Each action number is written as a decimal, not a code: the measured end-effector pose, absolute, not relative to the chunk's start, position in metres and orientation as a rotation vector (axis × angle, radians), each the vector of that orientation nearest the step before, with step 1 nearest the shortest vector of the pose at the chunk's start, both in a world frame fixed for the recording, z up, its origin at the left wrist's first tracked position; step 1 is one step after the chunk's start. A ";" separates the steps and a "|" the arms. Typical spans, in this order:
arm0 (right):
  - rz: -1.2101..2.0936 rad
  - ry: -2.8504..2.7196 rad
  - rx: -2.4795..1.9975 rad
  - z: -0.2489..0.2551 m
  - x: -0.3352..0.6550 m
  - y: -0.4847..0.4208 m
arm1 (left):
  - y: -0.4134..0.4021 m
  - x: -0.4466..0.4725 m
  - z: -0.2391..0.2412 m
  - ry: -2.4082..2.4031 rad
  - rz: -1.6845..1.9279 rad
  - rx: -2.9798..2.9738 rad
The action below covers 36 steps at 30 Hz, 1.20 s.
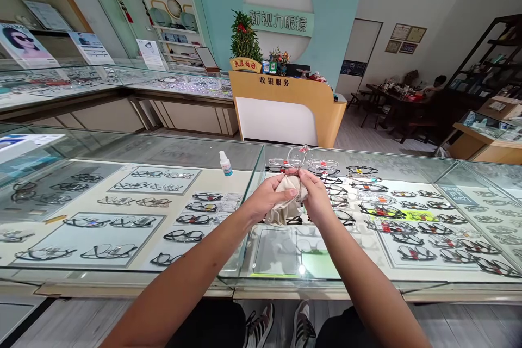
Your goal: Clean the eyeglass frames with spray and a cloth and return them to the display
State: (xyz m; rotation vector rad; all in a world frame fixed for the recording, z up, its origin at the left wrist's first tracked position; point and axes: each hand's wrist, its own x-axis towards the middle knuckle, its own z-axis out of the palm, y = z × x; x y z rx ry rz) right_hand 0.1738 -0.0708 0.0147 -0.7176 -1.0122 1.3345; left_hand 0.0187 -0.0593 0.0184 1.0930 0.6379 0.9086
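Observation:
Above the glass counter I hold a pair of eyeglasses [296, 157] with clear lenses, one lens upright above my fingers and a red mark at its top. My left hand [272, 193] is closed on a beige cleaning cloth [281, 213], which is bunched around the lower part of the eyeglasses. With its fingers pinched, my right hand [315, 190] grips the eyeglasses from the other side. The cloth and fingers hide the lower lens. A small white spray bottle [225, 164] with a blue label stands on the glass, to the left of my hands.
Beneath the counter glass [228, 147] lie many eyeglass frames [416, 253] in rows, some on grey trays [136, 236]. Beyond the counter stands a wooden cashier desk [334, 111] with a plant [244, 38]. Farther right, a person sits near a dark table [393, 92].

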 end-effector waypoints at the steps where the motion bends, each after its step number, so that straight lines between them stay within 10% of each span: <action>1: 1.335 -0.997 -0.713 0.015 0.174 -0.071 | -0.059 0.019 0.018 0.634 0.909 1.117; 36: 1.434 -0.920 -0.686 0.013 0.170 -0.071 | -0.063 0.030 0.015 0.680 1.087 1.200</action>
